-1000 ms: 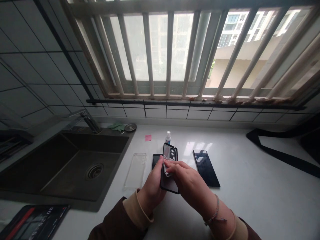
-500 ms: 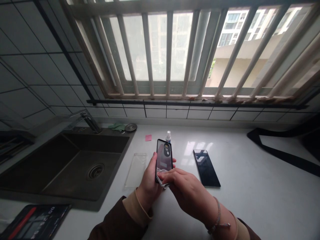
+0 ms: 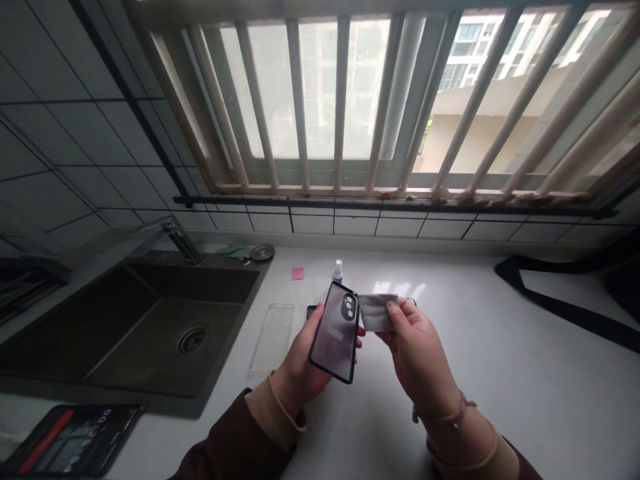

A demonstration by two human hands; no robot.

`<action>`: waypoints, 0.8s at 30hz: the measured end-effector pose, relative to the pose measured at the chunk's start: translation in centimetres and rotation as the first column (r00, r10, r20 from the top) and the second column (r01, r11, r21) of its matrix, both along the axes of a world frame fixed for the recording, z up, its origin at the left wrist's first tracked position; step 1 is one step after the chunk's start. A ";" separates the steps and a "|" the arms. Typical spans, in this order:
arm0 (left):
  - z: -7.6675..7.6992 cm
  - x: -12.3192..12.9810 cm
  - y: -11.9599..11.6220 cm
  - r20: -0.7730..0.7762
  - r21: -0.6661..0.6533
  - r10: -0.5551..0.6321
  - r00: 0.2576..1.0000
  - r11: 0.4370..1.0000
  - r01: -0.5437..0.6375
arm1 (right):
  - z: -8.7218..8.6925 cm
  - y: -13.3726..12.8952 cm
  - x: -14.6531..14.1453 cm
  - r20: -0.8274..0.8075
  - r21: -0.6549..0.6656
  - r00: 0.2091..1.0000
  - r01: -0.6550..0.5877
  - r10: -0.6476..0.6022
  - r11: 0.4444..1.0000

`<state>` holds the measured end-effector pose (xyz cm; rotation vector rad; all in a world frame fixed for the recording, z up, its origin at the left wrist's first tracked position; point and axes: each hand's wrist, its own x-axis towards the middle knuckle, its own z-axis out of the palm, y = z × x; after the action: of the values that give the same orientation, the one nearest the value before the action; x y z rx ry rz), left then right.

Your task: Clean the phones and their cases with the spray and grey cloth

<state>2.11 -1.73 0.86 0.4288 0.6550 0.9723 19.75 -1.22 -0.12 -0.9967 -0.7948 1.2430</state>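
Note:
My left hand is wrapped round a phone case with a black rim, a smoky see-through back and camera holes near its top. The case is tilted, held above the counter. To its right, my right hand pinches a folded grey cleaning cloth by its right side. The cloth's left edge is close to the case's upper right edge; whether they touch I cannot tell. A clear phone case lies left of my left hand. Behind the fingers of my left hand shows the corner of a dark object.
A small white-capped bottle stands behind the case, near a pink sticky note. The sink is at left, with a dark printed box before it. A black strap lies at right. Window bars rise behind.
My right hand has lifted the cloth off the case's lower part and moved it up and right, unfolding it. The case has tilted clockwise. My right hand now mostly covers the black phone on the counter.

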 end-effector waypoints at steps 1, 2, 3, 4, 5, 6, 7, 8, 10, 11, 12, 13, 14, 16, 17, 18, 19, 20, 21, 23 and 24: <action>0.0 0.0 -0.1 -0.009 0.003 -0.030 1.000 1.000 0.030 | 0.1 0.1 0.3 0.025 0.017 0.996 0.083 -0.083 0.996; 0.0 -0.1 -0.2 -0.015 0.005 -0.056 0.998 0.998 0.056 | 0.2 0.1 0.5 0.076 0.051 0.985 0.151 -0.154 0.987; 0.0 0.0 -0.3 -0.020 0.005 -0.080 0.997 0.997 0.080 | 0.3 0.0 0.7 0.157 0.101 0.964 0.201 -0.215 0.974; -0.1 0.0 -0.3 -0.021 0.001 -0.103 0.994 0.995 0.103 | 0.4 -0.2 0.7 0.268 0.161 0.928 0.222 -0.259 0.962; -0.2 0.1 -0.4 -0.019 -0.006 -0.129 0.991 0.992 0.129 | 0.4 -0.5 0.7 0.398 0.224 0.872 0.209 -0.285 0.952; -0.3 0.2 -0.5 -0.015 -0.012 -0.154 0.988 0.988 0.154 | 0.5 -0.8 0.6 0.526 0.287 0.798 0.159 -0.295 0.945; -0.5 0.3 -0.5 -0.006 -0.017 -0.170 0.985 0.985 0.170 | 0.5 -1.1 0.3 0.633 0.346 0.717 0.076 -0.293 0.935; -0.6 0.4 -0.5 0.010 -0.020 -0.171 0.985 0.985 0.171 | 0.4 -1.4 0.0 0.708 0.401 0.644 -0.029 -0.290 0.915; -0.9 0.7 -0.5 0.074 -0.020 -0.132 0.989 0.991 0.133 | 0.3 -1.7 -0.7 0.776 0.488 0.561 -0.242 -0.289 0.839; -1.0 0.7 -0.5 0.112 -0.023 -0.098 0.989 0.995 0.101 | 0.2 -1.8 -1.0 0.785 0.519 0.546 -0.319 -0.295 0.793; -1.1 0.8 -0.4 0.146 -0.030 -0.065 0.987 0.997 0.070 | 0.1 -1.8 -1.3 0.789 0.540 0.537 -0.373 -0.299 0.755; -1.1 0.8 -0.3 0.171 -0.042 -0.040 0.985 0.998 0.048 | 0.1 -1.8 -1.5 0.791 0.550 0.534 -0.407 -0.299 0.729; -1.1 0.8 -0.3 0.182 -0.055 -0.022 0.983 0.998 0.032 | 0.0 -1.9 -1.6 0.795 0.550 0.532 -0.431 -0.290 0.715; -1.0 0.7 -0.2 0.179 -0.073 -0.004 0.984 0.997 0.017 | 0.1 -1.9 -1.6 0.801 0.543 0.538 -0.469 -0.262 0.697; -0.9 0.6 -0.2 0.175 -0.077 -0.004 0.985 0.997 0.017 | 0.2 -1.9 -1.6 0.802 0.539 0.545 -0.488 -0.242 0.687; -0.8 0.6 -0.1 0.172 -0.078 -0.004 0.985 0.997 0.018 | 0.3 -2.0 -1.5 0.803 0.535 0.553 -0.508 -0.221 0.674; -0.7 0.5 -0.1 0.169 -0.081 -0.008 0.986 0.996 0.022 | 0.4 -2.1 -1.4 0.804 0.532 0.560 -0.529 -0.199 0.661; -0.6 0.4 -0.1 0.165 -0.085 -0.015 0.986 0.996 0.029 | 0.5 -2.1 -1.4 0.807 0.527 0.564 -0.550 -0.178 0.648; -0.5 0.3 -0.1 0.160 -0.091 -0.024 0.987 0.995 0.039 | 0.6 -2.2 -1.3 0.810 0.521 0.565 -0.572 -0.157 0.633; -0.5 0.2 0.0 0.150 -0.113 -0.039 0.988 0.992 0.056 | 0.9 -2.4 -1.2 0.822 0.502 0.560 -0.622 -0.107 0.600; -0.5 0.1 0.0 0.150 -0.125 -0.046 0.988 0.990 0.065 | 1.0 -2.5 -1.2 0.827 0.492 0.557 -0.646 -0.080 0.584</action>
<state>2.23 -1.72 0.40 0.2567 0.5666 0.8931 18.55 -3.77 0.89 -0.6189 -2.1265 0.5065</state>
